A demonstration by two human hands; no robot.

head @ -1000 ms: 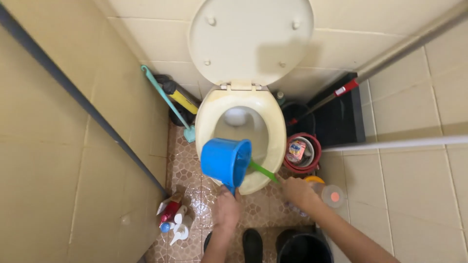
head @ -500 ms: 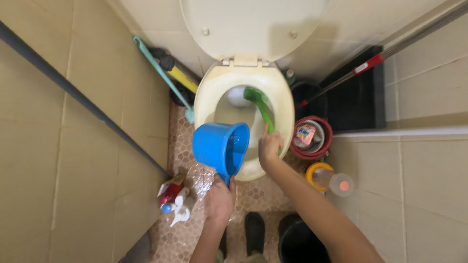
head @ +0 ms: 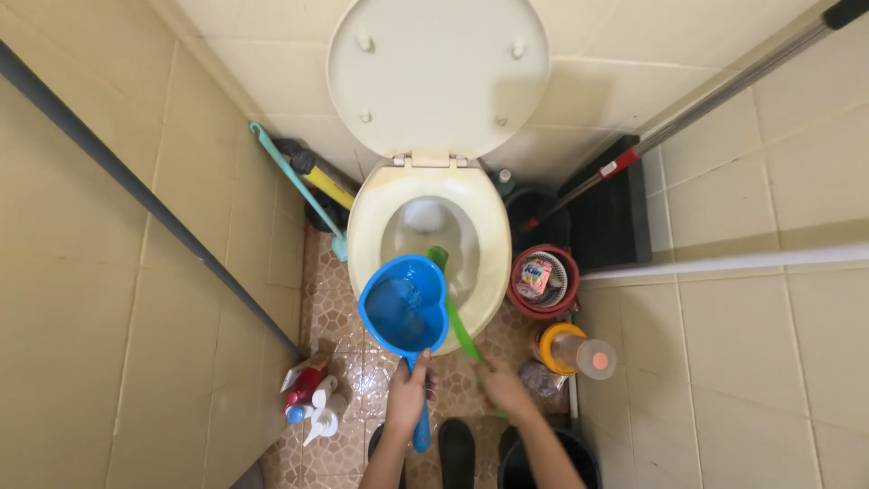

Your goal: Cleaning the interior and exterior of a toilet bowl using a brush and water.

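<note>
A cream toilet [head: 496, 237] stands ahead with its lid raised against the tiled wall. My left hand [head: 407, 393] grips the handle of a blue water dipper [head: 404, 305], held level over the bowl's front left rim with water in it. My right hand [head: 503, 388] holds the green handle of a toilet brush [head: 452, 308], whose head reaches over the front rim into the bowl. Both hands are low in the view, just in front of the toilet.
A teal-handled brush [head: 299, 187] and a yellow-black bottle [head: 321, 177] lean at the toilet's left. A red basket [head: 543, 281], an orange-capped jar [head: 570, 351], a mop handle [head: 697, 100] and a black bin [head: 615, 217] are on the right. Spray bottles [head: 312, 403] lie on the wet patterned floor; a black bucket [head: 552, 462] stands near my feet.
My right hand pulled back from over the bowl toward me, drawing the green brush to the front rim. The blue dipper turned from tilted to level, opening up.
</note>
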